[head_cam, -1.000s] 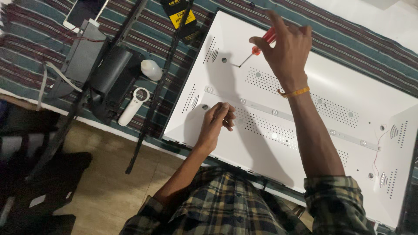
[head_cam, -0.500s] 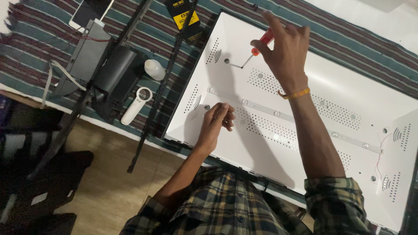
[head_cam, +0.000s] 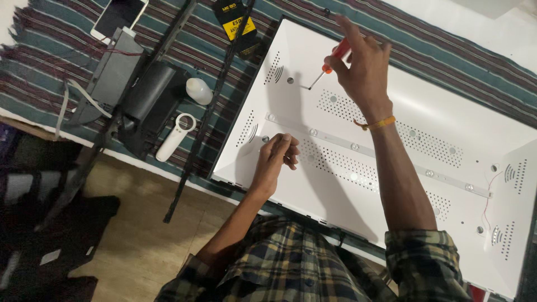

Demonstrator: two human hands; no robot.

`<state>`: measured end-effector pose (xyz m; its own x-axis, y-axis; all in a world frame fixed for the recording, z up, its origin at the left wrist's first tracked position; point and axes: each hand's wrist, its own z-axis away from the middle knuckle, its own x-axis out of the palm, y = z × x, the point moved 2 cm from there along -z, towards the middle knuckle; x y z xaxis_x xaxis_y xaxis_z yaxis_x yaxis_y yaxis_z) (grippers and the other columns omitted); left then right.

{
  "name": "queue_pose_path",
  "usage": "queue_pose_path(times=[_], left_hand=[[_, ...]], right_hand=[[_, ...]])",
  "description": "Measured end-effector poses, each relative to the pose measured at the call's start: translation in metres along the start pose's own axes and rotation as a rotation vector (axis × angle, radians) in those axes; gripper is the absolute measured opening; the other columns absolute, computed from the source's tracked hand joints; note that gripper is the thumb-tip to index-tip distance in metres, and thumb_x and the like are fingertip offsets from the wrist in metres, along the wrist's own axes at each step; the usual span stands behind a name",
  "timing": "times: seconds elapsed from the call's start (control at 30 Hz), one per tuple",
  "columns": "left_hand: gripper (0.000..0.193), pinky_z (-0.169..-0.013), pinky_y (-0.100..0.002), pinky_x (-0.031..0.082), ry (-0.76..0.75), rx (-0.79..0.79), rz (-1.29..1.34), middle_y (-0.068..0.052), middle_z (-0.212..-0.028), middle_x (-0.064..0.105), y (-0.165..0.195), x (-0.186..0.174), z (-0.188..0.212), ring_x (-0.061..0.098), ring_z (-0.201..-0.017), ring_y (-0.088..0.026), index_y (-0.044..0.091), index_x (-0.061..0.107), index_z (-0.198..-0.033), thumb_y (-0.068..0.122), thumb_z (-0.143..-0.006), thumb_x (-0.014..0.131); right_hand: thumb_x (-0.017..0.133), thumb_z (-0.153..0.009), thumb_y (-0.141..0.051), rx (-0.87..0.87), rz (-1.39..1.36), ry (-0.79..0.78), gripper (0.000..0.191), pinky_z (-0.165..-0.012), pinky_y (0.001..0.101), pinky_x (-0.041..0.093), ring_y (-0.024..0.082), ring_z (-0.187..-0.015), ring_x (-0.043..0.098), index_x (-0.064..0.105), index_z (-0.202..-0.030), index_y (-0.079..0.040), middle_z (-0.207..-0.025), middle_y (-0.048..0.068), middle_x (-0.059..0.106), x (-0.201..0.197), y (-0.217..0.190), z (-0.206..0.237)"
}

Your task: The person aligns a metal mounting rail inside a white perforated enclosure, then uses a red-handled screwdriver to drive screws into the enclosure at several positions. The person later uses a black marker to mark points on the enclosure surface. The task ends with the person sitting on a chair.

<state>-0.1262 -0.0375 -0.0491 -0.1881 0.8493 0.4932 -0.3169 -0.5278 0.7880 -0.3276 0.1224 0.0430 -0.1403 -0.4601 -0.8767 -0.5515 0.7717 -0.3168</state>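
Observation:
A large white panel with perforated patches and a light strip running across it lies on a striped cloth. My right hand grips a red-handled screwdriver whose tip points down-left at the panel's upper left area, near a small round stud. An orange band circles that wrist. My left hand rests with curled fingers on the panel's left part, fingertips beside a small round stud at the strip's left end.
On the striped cloth left of the panel lie a phone, a grey board, a black box, a white bottle, a white handle-shaped tool, long black strips and a black-yellow packet. Wooden floor lies below.
My right hand with the screwdriver has shifted slightly, the tip now lower on the panel. My left hand stays in place near the strip's end.

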Motion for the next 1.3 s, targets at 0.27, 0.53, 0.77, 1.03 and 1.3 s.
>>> queue_pose_path(times=[0.27, 0.53, 0.77, 1.03, 1.3], left_hand=[[0.041, -0.059, -0.026, 0.054, -0.043, 0.03, -0.019, -0.004, -0.08, 0.063, 0.0, 0.004, -0.001, 0.061, -0.068, -0.01, 0.004, 0.066, -0.1, 0.043, -0.105, 0.057], [0.041, -0.058, -0.026, 0.055, 0.019, 0.043, -0.14, -0.003, -0.08, 0.065, 0.003, -0.001, -0.001, 0.063, -0.068, -0.009, 0.006, 0.067, -0.099, 0.045, -0.104, 0.056], [0.043, -0.062, -0.024, 0.055, 0.055, 0.131, -0.262, -0.003, -0.084, 0.066, 0.012, -0.01, 0.0, 0.063, -0.072, -0.008, 0.004, 0.068, -0.106, 0.045, -0.105, 0.055], [0.041, -0.082, -0.036, 0.058, 0.255, 0.764, -0.835, -0.011, -0.11, 0.068, 0.061, 0.004, 0.02, 0.068, -0.097, -0.021, 0.002, 0.063, -0.12, 0.04, -0.108, 0.056], [0.022, -0.069, -0.033, 0.054, -0.026, 0.501, -0.898, -0.011, -0.1, 0.071, 0.079, 0.016, 0.04, 0.069, -0.082, -0.019, 0.002, 0.069, -0.119, 0.019, -0.107, 0.062]], right_hand=[[0.091, -0.094, -0.035, -0.068, 0.123, 0.12, 0.074, -0.092, 0.0457, 0.037, 0.023, -0.1, 0.06, 0.05, -0.151, -0.012, -0.12, 0.005, 0.076, 0.002, -0.002, 0.002], [0.083, -0.092, -0.015, -0.215, -0.119, 0.134, 0.072, -0.095, 0.0443, 0.044, 0.027, -0.107, 0.065, 0.044, -0.153, -0.004, -0.109, 0.006, 0.073, -0.003, -0.011, 0.001], [0.09, -0.103, -0.017, 0.003, -0.085, 0.257, 0.052, -0.072, 0.0343, 0.06, 0.018, -0.084, 0.076, 0.056, -0.141, -0.007, -0.102, 0.005, 0.078, -0.015, -0.007, 0.012], [0.077, -0.114, -0.008, 0.006, -0.517, 0.275, 0.042, -0.09, 0.0327, 0.066, 0.023, -0.1, 0.079, 0.048, -0.143, 0.003, -0.122, 0.017, 0.068, -0.075, -0.027, 0.064], [0.074, -0.102, -0.017, 0.181, -0.921, 0.109, 0.059, -0.087, 0.0297, 0.064, 0.015, -0.098, 0.072, 0.042, -0.149, -0.001, -0.12, 0.009, 0.063, -0.052, -0.098, 0.082]])
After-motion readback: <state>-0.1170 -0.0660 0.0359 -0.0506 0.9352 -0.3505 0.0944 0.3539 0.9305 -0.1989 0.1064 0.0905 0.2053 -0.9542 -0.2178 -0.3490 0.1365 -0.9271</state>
